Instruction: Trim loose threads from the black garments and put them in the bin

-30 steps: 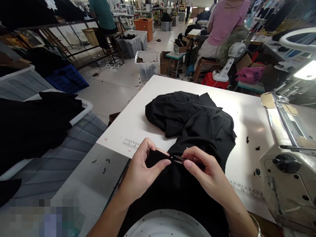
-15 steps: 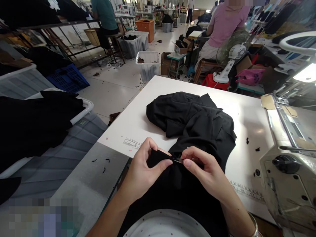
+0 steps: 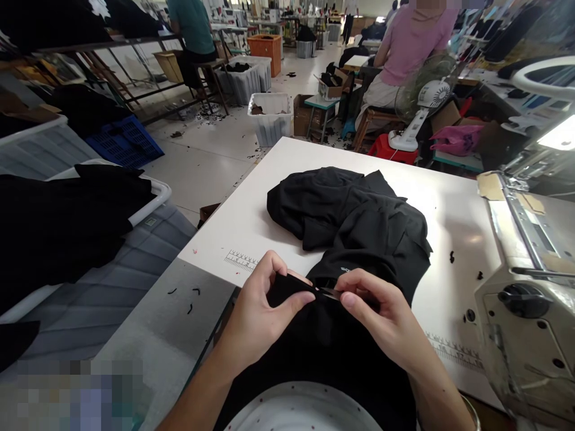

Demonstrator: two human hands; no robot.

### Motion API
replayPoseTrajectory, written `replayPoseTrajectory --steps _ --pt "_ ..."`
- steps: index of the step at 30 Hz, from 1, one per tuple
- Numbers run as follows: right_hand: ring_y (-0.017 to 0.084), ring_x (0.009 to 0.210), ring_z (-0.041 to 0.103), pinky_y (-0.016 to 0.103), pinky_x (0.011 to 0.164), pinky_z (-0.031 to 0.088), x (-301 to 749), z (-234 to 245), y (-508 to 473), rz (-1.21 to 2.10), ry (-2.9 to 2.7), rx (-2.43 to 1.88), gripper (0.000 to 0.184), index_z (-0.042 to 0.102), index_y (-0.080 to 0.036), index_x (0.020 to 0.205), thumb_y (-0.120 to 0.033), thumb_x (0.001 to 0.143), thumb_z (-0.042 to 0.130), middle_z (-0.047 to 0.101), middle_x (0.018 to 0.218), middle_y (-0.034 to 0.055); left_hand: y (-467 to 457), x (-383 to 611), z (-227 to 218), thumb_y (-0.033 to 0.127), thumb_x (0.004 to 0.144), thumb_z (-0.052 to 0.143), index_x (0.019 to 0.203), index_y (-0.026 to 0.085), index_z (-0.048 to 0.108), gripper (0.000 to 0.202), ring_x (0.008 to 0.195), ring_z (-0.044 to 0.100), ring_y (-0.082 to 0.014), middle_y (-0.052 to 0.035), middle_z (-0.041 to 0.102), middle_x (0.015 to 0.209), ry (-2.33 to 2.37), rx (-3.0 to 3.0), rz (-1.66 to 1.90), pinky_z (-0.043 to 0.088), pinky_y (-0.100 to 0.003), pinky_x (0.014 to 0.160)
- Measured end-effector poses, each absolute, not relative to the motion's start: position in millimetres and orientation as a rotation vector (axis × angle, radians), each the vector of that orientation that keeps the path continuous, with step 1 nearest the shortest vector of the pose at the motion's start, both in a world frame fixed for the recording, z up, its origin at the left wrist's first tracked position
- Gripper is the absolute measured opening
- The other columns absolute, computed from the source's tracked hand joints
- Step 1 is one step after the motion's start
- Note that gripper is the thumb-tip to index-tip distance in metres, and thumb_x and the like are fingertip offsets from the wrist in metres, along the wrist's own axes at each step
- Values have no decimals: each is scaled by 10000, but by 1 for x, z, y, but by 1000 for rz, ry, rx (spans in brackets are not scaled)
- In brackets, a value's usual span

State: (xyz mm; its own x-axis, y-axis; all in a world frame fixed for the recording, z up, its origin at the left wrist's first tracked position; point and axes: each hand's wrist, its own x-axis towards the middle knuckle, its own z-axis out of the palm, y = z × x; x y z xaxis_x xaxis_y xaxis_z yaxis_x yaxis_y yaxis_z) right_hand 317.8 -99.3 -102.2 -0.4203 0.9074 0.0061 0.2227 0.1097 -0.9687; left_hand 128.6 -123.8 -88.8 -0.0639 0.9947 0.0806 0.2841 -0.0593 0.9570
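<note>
I count two bare hands, my left hand (image 3: 265, 308) and my right hand (image 3: 381, 320), one black knit garment (image 3: 345, 209), and one small metal blade (image 3: 330, 292).

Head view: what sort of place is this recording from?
Most likely a garment sewing workshop: an industrial sewing machine stands at the white worktable, a black garment lies on it, and further back a co-worker sits among bins of black scraps.

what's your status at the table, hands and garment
Left hand pinching edge of black garment. Right hand holding small metal blade at that edge. Sewing machine off to right, not touching either hand.
</note>
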Motion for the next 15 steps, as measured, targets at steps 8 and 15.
replayPoseTrajectory --steps 8,15 --pt "147 708 508 236 590 379 309 -101 -99 1383 -1717 -1067 131 605 -196 808 -275 885 533 574 764 9 -124 134 -86 131 734 667 735 222 348 332 694 633 -77 84 681 737 1384 1426 1183 481 -173 671" --pt "113 606 477 211 540 368 302 -105 -101 1332 -1588 -989 177 590 -189 751 -298 888 562 549 676 -10 -123 134 -85 140 752 651 728 223 342 321 711 639 -84 79 689 734 1371 1389 1146 478 -180 691"
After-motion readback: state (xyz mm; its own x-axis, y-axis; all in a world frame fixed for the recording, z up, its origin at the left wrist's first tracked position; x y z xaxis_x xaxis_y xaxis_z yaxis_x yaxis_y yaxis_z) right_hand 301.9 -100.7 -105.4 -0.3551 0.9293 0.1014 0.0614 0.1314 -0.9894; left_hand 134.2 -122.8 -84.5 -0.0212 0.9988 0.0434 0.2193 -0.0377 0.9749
